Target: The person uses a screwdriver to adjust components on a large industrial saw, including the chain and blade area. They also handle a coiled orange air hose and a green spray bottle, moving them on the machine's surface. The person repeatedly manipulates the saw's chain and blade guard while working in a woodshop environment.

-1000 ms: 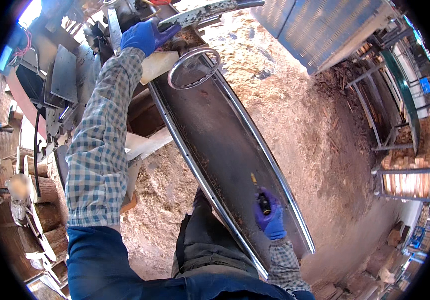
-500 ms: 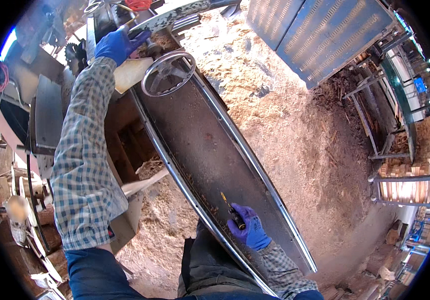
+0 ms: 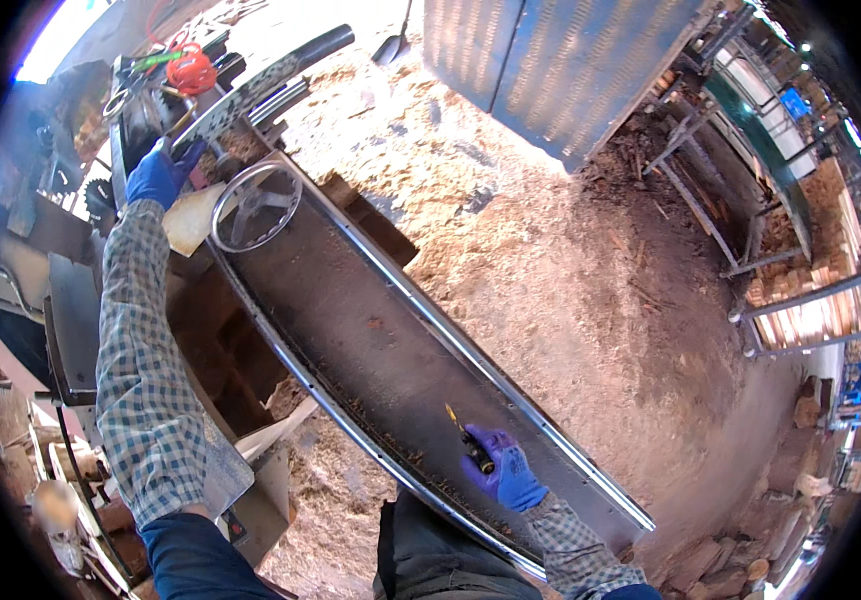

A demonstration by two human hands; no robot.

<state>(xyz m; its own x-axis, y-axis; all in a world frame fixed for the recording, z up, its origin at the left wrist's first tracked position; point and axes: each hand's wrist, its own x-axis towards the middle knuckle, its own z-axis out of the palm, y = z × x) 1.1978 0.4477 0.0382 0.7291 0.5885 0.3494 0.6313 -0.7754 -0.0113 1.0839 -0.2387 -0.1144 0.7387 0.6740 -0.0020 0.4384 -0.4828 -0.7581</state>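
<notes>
My left hand (image 3: 156, 178), in a blue glove, is at the far left end of the machine, beside the lower end of a speckled curved metal bar (image 3: 236, 105). Its fingers look bent, but what they grip is hidden. Close by are a chrome handwheel (image 3: 257, 207) and a pale flat plate (image 3: 191, 222). My right hand (image 3: 507, 470), gloved in purple-blue, is closed around a black-handled screwdriver (image 3: 475, 450). The yellowish shaft points up and away, over the long dark metal bed (image 3: 381, 325) with its shiny rails.
Coiled orange cord (image 3: 191, 70) lies at the machine's far end. Left stand toothed saw blades (image 3: 99, 195) and a grey panel (image 3: 73, 315). Sawdust (image 3: 551, 300) covers the floor to the right. Beyond are a blue slotted panel (image 3: 561, 70), a metal rack (image 3: 711, 190) and stacked wood (image 3: 811, 310).
The view has turned, so the machine appears farther left and lower. Both hands stay at about the same places on the machine, and the screwdriver remains in my right hand.
</notes>
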